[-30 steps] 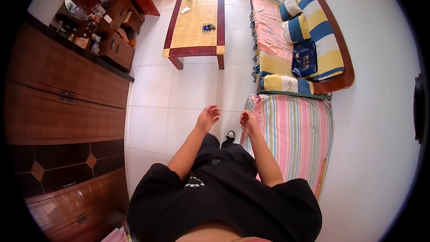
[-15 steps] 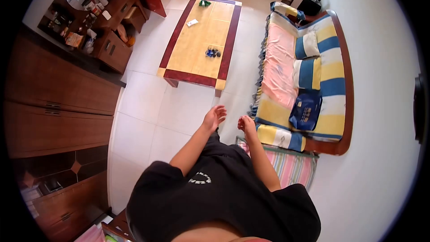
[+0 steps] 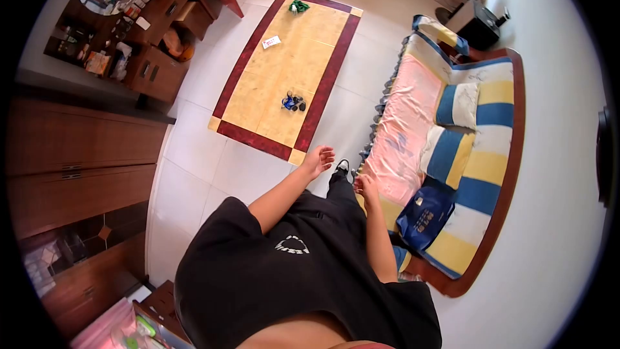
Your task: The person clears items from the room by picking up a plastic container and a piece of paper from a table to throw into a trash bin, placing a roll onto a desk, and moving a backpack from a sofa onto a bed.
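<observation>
My left hand (image 3: 318, 161) is held out in front of my body, its fingers loosely bent and apart, with nothing in it. It is nearest to the front corner of a low wooden table (image 3: 255, 141) with a dark red border. My right hand (image 3: 367, 189) hangs beside the sofa (image 3: 500, 114), fingers slightly curled and seemingly holding nothing. On the tabletop lie a small blue-and-black bundle (image 3: 294, 101), a white card (image 3: 272, 42) and a small green item (image 3: 298, 7); the bundle and green item are too small to name.
Cushions (image 3: 447, 156) and a dark blue bag (image 3: 425, 217) rest on the striped sofa. A cluttered dressing table (image 3: 158, 71) with a round mirror stands at the far left, beyond brown cabinets (image 3: 84, 142). A black box (image 3: 478, 22) is behind the sofa. Pale tiled floor (image 3: 194, 155) runs left of the table.
My view has moved forward, so the table and sofa appear nearer. One of my shoes now shows ahead. Both hands stay in front of me, with nothing visibly taken hold of.
</observation>
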### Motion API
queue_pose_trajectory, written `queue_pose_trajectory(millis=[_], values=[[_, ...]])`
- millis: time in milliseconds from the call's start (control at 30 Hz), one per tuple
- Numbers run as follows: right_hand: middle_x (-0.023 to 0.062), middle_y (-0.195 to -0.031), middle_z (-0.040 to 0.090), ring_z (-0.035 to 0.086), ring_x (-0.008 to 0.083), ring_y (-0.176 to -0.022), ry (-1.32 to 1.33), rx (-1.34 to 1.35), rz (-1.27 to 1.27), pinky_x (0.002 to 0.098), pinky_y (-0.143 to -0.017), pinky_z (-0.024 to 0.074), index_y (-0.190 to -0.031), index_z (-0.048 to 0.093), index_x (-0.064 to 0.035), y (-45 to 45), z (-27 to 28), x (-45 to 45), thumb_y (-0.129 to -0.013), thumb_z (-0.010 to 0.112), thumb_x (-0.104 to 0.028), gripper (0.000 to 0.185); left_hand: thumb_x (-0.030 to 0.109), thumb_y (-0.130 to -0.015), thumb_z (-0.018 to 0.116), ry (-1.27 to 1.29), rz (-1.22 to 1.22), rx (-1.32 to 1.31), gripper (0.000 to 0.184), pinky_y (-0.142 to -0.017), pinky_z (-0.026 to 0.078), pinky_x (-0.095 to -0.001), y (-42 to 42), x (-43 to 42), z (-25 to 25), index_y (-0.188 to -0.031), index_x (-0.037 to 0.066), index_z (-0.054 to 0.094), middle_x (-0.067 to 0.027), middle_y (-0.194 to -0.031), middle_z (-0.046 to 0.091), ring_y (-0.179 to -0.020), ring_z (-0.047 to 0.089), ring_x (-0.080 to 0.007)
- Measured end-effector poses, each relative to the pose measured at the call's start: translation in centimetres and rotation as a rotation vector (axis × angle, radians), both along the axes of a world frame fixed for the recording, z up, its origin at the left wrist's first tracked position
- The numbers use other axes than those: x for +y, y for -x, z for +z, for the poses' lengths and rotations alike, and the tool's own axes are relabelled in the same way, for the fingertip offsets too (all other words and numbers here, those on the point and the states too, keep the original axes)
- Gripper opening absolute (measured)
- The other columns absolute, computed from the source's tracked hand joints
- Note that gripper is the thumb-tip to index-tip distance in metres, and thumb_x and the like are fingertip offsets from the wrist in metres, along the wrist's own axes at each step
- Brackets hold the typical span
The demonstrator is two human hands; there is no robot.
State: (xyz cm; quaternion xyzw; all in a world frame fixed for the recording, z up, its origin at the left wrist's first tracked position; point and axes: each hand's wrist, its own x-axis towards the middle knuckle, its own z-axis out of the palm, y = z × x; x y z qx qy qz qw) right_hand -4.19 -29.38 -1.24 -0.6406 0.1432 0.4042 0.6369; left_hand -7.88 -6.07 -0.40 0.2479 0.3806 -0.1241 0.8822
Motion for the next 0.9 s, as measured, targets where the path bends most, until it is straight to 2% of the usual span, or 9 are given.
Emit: queue_pose_trajectory(millis=[100, 167, 233, 333, 533, 633, 700, 767, 900], values=[[0.0024, -0.069, 0.058, 0.055, 0.0113, -0.062, 0.081, -0.086, 0.235, 0.0236, -0.052, 0.0420, -0.084, 0.058, -0.0076, -5.7, -2.6, -2.4, -0.085, 0.051, -0.029, 0.022, 0.035, -0.087, 0.043, -0.244, -0.143, 0.007, 0.027, -0.065, 0.044, -0.0291, -3.5, -0.3, -1.0, -0.094, 0.012, 0.056, -0.0025, -0.084, 0.061, -0.076, 0.057, -0.0132], [0.0057, -0.077, 0.062, 0.057, 0.0138, -0.067, 0.295, -0.098, 0.556, 0.0260, -0.059, 0.0445, -0.090, 0.062, -0.0056, -9.0, -6.7, -4.0, -0.081, 0.055, -0.035, 0.031, 0.034, -0.082, 0.051, -0.900, -0.446, -0.144, 0.028, -0.070, 0.046, -0.0297, -4.6, 0.0, -6.0, -0.096, 0.011, 0.058, -0.0051, -0.084, 0.063, -0.072, 0.058, -0.0165], [0.0096, -0.085, 0.064, 0.061, 0.0197, -0.076, 0.517, -0.252, 0.991, 0.0303, -0.070, 0.0472, -0.096, 0.063, -0.0046, -12.3, -10.4, -5.2, -0.077, 0.059, -0.037, 0.038, 0.037, -0.076, 0.058, -1.243, -0.873, 0.113, 0.032, -0.082, 0.044, -0.0392, -5.8, 1.4, -7.5, -0.099, 0.015, 0.059, -0.0069, -0.093, 0.060, -0.088, 0.056, -0.0219], [0.0130, -0.093, 0.064, 0.060, 0.0222, -0.088, 0.541, -0.042, 1.081, 0.0309, -0.080, 0.0454, -0.101, 0.062, -0.0025, -17.4, -9.8, -4.2, -0.074, 0.062, -0.039, 0.045, 0.042, -0.068, 0.065, -1.132, -0.998, 0.405, 0.048, -0.091, 0.032, -0.0590, -7.1, 0.6, -5.3, -0.109, 0.018, 0.054, -0.0075, -0.119, 0.040, -0.119, 0.032, -0.0286], [0.0166, -0.108, 0.058, 0.057, 0.0268, -0.097, 0.569, -0.002, 1.208, 0.0362, -0.083, 0.0441, -0.116, 0.052, -0.0008, -31.7, -20.2, -2.8, -0.069, 0.067, -0.043, 0.065, 0.042, -0.073, 0.062, -1.105, -0.743, 0.475, 0.035, -0.087, 0.036, -0.0547, -16.0, 2.1, -8.2, -0.097, 0.019, 0.054, -0.0044, -0.113, 0.046, -0.114, 0.037, -0.0265], [0.0211, -0.112, 0.055, 0.054, 0.0316, -0.101, 0.802, -0.226, 1.177, 0.0374, -0.087, 0.0417, -0.119, 0.046, 0.0025, -38.3, -12.9, 0.7, -0.064, 0.070, -0.042, 0.075, 0.035, -0.082, 0.053, -1.121, -0.771, 0.568, 0.021, -0.086, 0.037, -0.0519, -19.7, 2.6, -9.3, -0.092, 0.017, 0.057, -0.0043, -0.104, 0.052, -0.109, 0.042, -0.0252], [0.0182, -0.101, 0.059, 0.058, 0.0248, -0.087, 0.907, -0.320, 0.822, 0.0337, -0.077, 0.0457, -0.111, 0.049, 0.0078, -43.6, -9.7, 1.2, -0.066, 0.071, -0.038, 0.068, 0.033, -0.087, 0.044, -1.144, -0.626, 0.575, 0.023, -0.085, 0.038, -0.0524, -22.1, 1.0, -8.4, -0.092, 0.015, 0.058, -0.0055, -0.102, 0.056, -0.107, 0.045, -0.0258], [0.0166, -0.091, 0.060, 0.058, 0.0219, -0.081, 1.075, -0.215, 0.874, 0.0330, -0.073, 0.0457, -0.105, 0.054, 0.0064, -47.9, -7.4, 3.3, -0.069, 0.064, -0.040, 0.060, 0.034, -0.090, 0.038, -1.126, -0.589, 0.552, 0.030, -0.084, 0.038, -0.0509, -22.5, 0.3, -9.8, -0.091, 0.012, 0.058, -0.0069, -0.098, 0.059, -0.102, 0.050, -0.0277], [0.0080, -0.079, 0.061, 0.056, 0.0179, -0.075, 0.675, -0.041, 1.077, 0.0301, -0.069, 0.0453, -0.094, 0.062, 0.0010, -55.8, -11.2, 3.9, -0.076, 0.054, -0.036, 0.041, 0.037, -0.088, 0.036, -0.892, -0.369, 0.609, 0.042, -0.078, 0.044, -0.0469, -25.2, 0.1, -7.7, -0.085, 0.005, 0.062, -0.0176, -0.088, 0.062, -0.086, 0.057, -0.0363]])
